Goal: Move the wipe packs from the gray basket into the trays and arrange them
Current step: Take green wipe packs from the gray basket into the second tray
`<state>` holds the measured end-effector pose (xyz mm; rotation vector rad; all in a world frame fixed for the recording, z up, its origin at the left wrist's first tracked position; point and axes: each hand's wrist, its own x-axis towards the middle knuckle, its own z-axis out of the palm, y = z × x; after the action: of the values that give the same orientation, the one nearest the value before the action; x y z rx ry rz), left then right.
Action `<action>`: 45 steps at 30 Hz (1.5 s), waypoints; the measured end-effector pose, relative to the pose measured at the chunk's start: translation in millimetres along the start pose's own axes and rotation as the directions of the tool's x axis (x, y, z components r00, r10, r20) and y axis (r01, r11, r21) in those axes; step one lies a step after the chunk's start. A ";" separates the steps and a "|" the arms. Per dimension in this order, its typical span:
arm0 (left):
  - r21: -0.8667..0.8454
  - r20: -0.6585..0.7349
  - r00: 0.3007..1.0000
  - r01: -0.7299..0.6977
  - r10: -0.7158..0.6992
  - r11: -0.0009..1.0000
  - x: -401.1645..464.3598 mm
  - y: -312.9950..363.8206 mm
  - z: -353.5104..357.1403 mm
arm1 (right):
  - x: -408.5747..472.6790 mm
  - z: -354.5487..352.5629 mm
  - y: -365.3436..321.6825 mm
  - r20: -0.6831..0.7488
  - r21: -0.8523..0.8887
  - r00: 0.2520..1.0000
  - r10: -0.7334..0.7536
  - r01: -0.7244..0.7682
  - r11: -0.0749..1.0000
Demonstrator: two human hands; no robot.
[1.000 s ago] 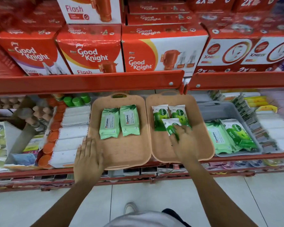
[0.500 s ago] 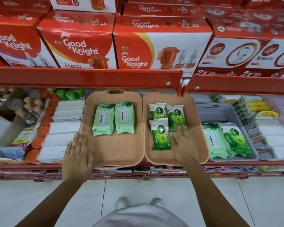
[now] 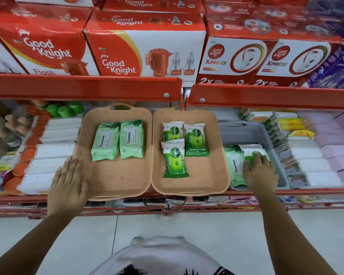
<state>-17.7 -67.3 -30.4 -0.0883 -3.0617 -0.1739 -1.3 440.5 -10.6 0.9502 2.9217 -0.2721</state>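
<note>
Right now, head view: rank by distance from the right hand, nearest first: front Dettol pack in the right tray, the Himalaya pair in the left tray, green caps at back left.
From the right hand, which is in the gray basket:
1. Front Dettol pack, right tray, just to the hand's left.
2. Himalaya pair, left tray, further left.
3. Green caps, back left of the shelf, farthest.

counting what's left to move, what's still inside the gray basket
Inside the gray basket: a pale Himalaya wipe pack and a green Dettol pack lying over it, under the right hand. The hand covers the basket's front, so more packs there cannot be ruled out.
</note>
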 end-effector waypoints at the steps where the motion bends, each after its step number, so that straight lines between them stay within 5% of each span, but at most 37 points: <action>1: 0.001 -0.001 1.000 -0.001 0.001 1.000 -0.2 0.0 -0.3 | -1.9 -0.5 -2.3 -0.029 -0.001 0.999 -0.013 0.013 1.000; 7: 0.007 -0.002 1.000 -0.007 0.007 1.000 -0.4 -0.1 -1.1 | 0.8 -4.3 -4.0 0.047 -0.001 0.998 -0.049 0.049 0.999; 12: 0.004 0.001 1.000 -0.006 0.006 1.000 -0.7 1.2 -2.1 | -13.8 -16.9 -33.8 -0.210 0.179 0.972 -0.109 0.148 0.973; 15: 0.001 -0.002 1.000 -0.006 0.006 1.000 -0.8 1.5 -3.1 | -33.5 -22.4 -77.8 -0.247 0.234 0.943 -0.225 0.283 0.930; 19: 0.004 -0.003 1.000 -0.008 0.008 1.000 -1.4 1.6 -3.9 | -46.0 -6.9 -125.2 -0.071 0.145 0.934 -0.350 0.357 0.923; 23: 0.014 -0.001 1.000 -0.010 0.010 1.000 -1.3 0.5 -3.3 | -48.7 23.1 -137.5 0.245 0.067 0.930 -0.275 0.266 0.962; 25: 0.018 0.004 1.000 -0.012 0.012 1.000 -0.7 -0.2 -2.6 | -51.5 26.5 -134.0 0.282 0.088 0.916 -0.286 0.272 0.958; 28: 0.022 0.000 1.000 -0.012 0.012 1.000 0.0 -0.6 -0.2 | -52.5 13.9 -114.5 0.041 0.141 0.940 -0.339 0.331 0.933; 32: 0.017 -0.009 1.000 -0.014 0.014 1.000 0.4 -0.8 1.7 | -37.6 -0.6 -64.4 -0.239 0.281 0.960 -0.147 0.213 0.936; 38: 0.010 -0.019 1.000 -0.023 0.023 1.000 -0.1 0.1 0.7 | -11.8 -0.2 -18.6 0.142 0.125 0.987 -0.080 0.062 0.990; 45: 0.015 -0.021 1.000 -0.020 0.020 1.000 -1.0 0.4 0.5 | -1.8 -0.7 -30.0 0.312 -0.061 0.947 -0.072 0.095 0.994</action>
<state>-16.7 -66.9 -30.9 -0.1155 -3.0390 -0.1500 -17.5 415.7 -5.2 0.7011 2.6654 -0.2834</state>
